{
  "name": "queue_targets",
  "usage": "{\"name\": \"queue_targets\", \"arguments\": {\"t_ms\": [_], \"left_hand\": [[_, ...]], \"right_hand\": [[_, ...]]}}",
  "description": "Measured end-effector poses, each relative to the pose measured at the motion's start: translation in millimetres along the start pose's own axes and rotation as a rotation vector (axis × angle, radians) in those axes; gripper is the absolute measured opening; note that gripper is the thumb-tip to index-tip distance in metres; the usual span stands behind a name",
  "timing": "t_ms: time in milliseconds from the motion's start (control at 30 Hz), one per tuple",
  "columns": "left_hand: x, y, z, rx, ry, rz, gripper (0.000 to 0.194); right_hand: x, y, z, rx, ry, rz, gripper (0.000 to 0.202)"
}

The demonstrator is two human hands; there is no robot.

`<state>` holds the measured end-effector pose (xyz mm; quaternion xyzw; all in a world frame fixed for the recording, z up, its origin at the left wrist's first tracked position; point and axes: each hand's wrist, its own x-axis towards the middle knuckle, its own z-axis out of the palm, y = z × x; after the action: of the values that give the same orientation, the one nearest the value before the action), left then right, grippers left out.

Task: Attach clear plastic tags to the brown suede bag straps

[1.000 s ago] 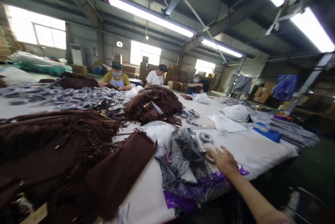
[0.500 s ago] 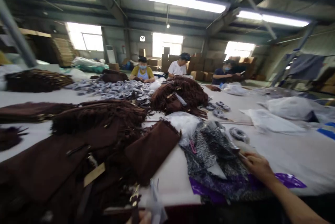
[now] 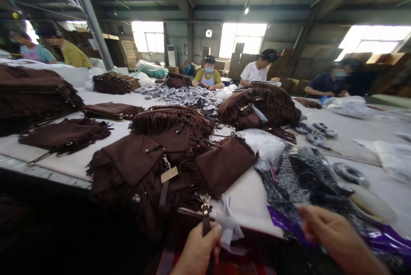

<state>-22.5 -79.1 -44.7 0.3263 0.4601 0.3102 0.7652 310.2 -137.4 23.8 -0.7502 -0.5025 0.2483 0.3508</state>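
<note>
"One dark strap, where?"

"Front and centre, at the near edge of the table, just below a flat brown bag. Left hand has it pinched, thumb on top, gold clasp sticking up above. White strip just beside."

"Writing?"

"Tan tag lying on the fringed bags, left side. Marks too small to read."

"Containers?"

"Crumpled clear plastic bag behind the flat brown bag, contents unclear. Black speckled wrapping right of it, purple plastic along its near side."

"Right hand?"

"In front of the wrapping, fingers curled in, forearm from lower right. Can't tell if it grips anything. Pale roll near it, grey ring beyond."

"Further out?"

"Heap of grey rings, another fringed pile, co-worker in a mask across the table."
</note>
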Motion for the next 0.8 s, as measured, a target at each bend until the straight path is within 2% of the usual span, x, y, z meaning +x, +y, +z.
{"name": "queue_targets", "arguments": {"t_ms": [33,100,167,233,300,367,500,533,600,700,800], "left_hand": [[-1,0,0.4,0.002,-0.005,0.009,0.059],[-2,2,1.5,0.006,-0.027,0.031,0.059],[-4,3,1.9,0.014,-0.049,0.061,0.06],[-6,4,0.1,0.048,-0.069,0.075,0.061],[-11,5,-4.6,0.088,-0.098,0.058,0.064],[-19,8,-12.0,0.133,-0.165,0.042,0.064],[-39,24,-27.1,0.24,-0.41,0.016,0.044],[-43,30,-28.9,0.231,-0.441,-0.006,0.039],[-46,43,-28.5,0.137,-0.41,-0.036,0.036],[-40,60,-19.2,-0.014,-0.246,0.039,0.04],[-32,66,-4.7,0.037,-0.148,0.13,0.043]], "right_hand": [[-13,-24,36,0.067,-0.19,0.018,0.062],[-34,-62,100,0.141,-0.431,-0.062,0.058],[-44,-82,144,0.181,-0.497,-0.092,0.059],[-43,-86,166,0.186,-0.411,-0.019,0.06],[-39,-80,171,0.189,-0.322,0.04,0.059],[-35,-71,166,0.213,-0.287,0.04,0.056],[-43,-59,154,0.259,-0.279,0.049,0.054],[-47,-58,153,0.264,-0.293,0.065,0.054],[-54,-57,152,0.262,-0.318,0.089,0.054],[-62,-58,152,0.186,-0.325,0.027,0.053],[-64,-63,150,0.117,-0.36,-0.065,0.051]]}}
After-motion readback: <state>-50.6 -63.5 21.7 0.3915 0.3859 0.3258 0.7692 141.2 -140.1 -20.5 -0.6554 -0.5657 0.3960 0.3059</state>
